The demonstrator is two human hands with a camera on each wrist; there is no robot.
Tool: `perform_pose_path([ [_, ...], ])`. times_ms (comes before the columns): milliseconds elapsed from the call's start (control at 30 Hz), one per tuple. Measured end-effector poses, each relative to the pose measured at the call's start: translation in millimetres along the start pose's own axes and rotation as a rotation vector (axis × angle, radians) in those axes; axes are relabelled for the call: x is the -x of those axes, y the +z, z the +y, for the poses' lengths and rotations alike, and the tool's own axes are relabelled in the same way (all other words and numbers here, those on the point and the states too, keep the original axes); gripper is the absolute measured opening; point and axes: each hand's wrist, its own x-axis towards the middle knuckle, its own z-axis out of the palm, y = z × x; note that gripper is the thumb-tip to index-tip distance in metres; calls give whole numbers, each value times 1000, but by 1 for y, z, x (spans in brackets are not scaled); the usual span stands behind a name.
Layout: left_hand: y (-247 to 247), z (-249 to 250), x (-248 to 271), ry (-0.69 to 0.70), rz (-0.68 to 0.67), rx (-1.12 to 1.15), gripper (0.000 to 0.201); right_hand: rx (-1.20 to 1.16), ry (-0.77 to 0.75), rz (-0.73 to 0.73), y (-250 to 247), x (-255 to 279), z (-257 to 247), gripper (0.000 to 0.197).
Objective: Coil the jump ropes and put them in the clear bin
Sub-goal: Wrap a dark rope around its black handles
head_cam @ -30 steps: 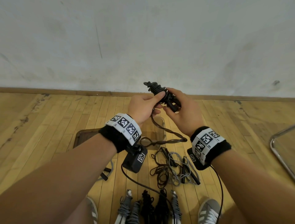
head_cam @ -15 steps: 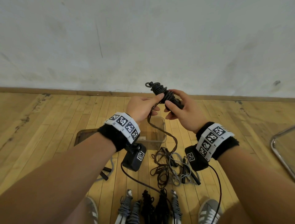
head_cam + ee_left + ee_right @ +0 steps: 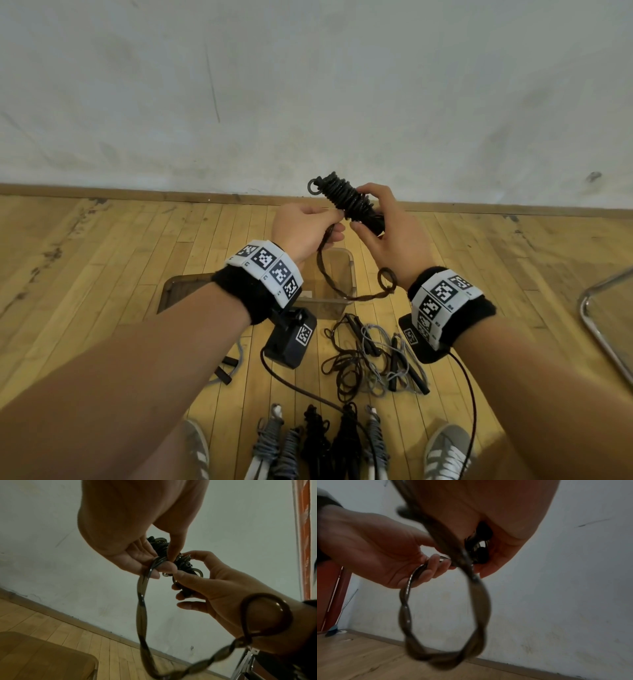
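Note:
My right hand (image 3: pixel 383 222) grips a tightly wound black jump rope bundle (image 3: pixel 346 198) held up in front of the wall. My left hand (image 3: pixel 308 229) pinches the doubled loose rope just beside the bundle. The twisted tail (image 3: pixel 329 281) sags below both hands and ends in a small loop (image 3: pixel 386 275) near my right wrist. In the left wrist view my fingers (image 3: pixel 164 568) clamp the strands against the bundle (image 3: pixel 181 562). The right wrist view shows the hanging tail (image 3: pixel 447 655) blurred. The clear bin (image 3: pixel 347 274) stands on the floor under my hands.
A tangle of loose brown and grey ropes (image 3: pixel 373 359) lies on the wooden floor before the bin. Several coiled ropes (image 3: pixel 318 442) lie between my shoes. A dark lid (image 3: pixel 178 291) sits left of the bin. A metal chair frame (image 3: pixel 603 329) is at right.
The bundle has grown as more rope went round it. The hanging tail got shorter and lifted off the floor pile, its end loop now swinging near my right wrist.

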Motion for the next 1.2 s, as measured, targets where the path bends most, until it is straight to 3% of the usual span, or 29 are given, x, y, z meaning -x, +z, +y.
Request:
perform_pose_path([
  [200, 4, 2, 4, -29, -22, 64, 45, -168, -26, -17, 1, 3, -5, 52],
  [267, 3, 1, 3, -19, -1, 78, 45, -294, -22, -63, 1, 4, -11, 49],
  [500, 1, 3, 3, 38, -118, 92, 35, -793, 312, -170, -10, 0, -14, 46],
  [567, 2, 3, 4, 53, -143, 100, 30, -759, 344, -199, -11, -2, -11, 45],
  [800, 1, 3, 4, 58, -193, 104, 33, -614, 242, -193, -12, -3, -2, 47],
  [1000, -1, -4, -2, -29, -128, -17, 51, -467, 157, -74, -13, 0, 3, 49],
  [1200, 2, -6, 1, 30, -69, 10, 30, -323, 158, -28, -11, 0, 5, 53],
])
